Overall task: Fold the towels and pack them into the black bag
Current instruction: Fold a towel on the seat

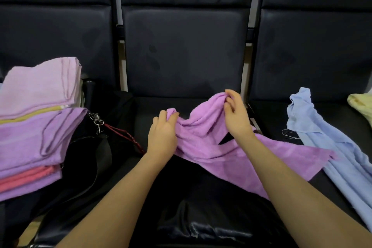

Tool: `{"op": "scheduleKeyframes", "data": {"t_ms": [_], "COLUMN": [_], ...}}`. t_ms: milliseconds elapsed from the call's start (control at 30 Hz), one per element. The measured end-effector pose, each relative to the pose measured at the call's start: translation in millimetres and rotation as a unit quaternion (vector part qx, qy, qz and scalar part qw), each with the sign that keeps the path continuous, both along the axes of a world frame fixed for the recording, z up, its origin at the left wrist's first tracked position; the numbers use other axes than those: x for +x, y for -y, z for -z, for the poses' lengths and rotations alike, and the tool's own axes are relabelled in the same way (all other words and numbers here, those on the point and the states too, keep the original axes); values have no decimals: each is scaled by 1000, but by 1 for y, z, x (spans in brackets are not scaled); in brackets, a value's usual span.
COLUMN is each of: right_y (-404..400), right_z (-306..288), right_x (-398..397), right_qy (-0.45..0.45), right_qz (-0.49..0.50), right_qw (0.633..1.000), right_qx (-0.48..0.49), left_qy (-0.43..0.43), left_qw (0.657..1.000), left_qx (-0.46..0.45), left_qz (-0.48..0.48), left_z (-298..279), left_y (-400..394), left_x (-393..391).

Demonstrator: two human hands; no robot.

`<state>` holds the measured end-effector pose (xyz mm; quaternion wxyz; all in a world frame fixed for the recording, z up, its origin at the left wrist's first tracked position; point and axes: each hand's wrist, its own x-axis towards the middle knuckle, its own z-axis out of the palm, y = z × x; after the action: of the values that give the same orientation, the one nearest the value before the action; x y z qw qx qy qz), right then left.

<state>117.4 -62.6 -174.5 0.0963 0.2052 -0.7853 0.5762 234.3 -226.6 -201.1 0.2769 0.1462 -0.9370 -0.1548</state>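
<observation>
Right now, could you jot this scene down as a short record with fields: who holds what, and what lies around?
left hand: left hand grips a corner of the crumpled purple terry towel
right hand: right hand pinches its other raised edge
folded pile: stack of folded lilac, purple and pink towels, left
waiting: loose light blue cloth, right seat
bag: black bag with metal clasp, beside the stack

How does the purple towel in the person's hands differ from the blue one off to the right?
The purple towel is gripped at its top edge by both hands, left hand and right hand; the blue towel lies untouched. The purple sits on the middle seat, the blue on the right one. Both are unfolded and rumpled.
</observation>
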Motion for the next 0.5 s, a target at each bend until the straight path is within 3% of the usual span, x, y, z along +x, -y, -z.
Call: {"op": "scheduleKeyframes", "data": {"t_ms": [100, 200, 267, 367, 500], "right_y": [3, -2, -4, 2, 11], "right_z": [16, 33, 40, 44, 49], "right_x": [-6, -7, -2, 10, 18], "right_qy": [24, 17, 11, 15, 20], "right_qz": [-58, 8, 21, -7, -4], "right_qw": [995, 983, 948, 885, 858], "right_qx": [80, 185, 318, 466, 514], "left_qy": [79, 135, 157, 152, 112], "left_qw": [997, 990, 987, 988, 993], "left_qx": [5, 19, 13, -22, -30], "left_qz": [-14, -20, -20, -24, -37], "left_z": [8, 14, 16, 17, 17], "left_y": [-2, -5, -7, -11, -14], "left_x": [1, -2, -4, -6, -6]}}
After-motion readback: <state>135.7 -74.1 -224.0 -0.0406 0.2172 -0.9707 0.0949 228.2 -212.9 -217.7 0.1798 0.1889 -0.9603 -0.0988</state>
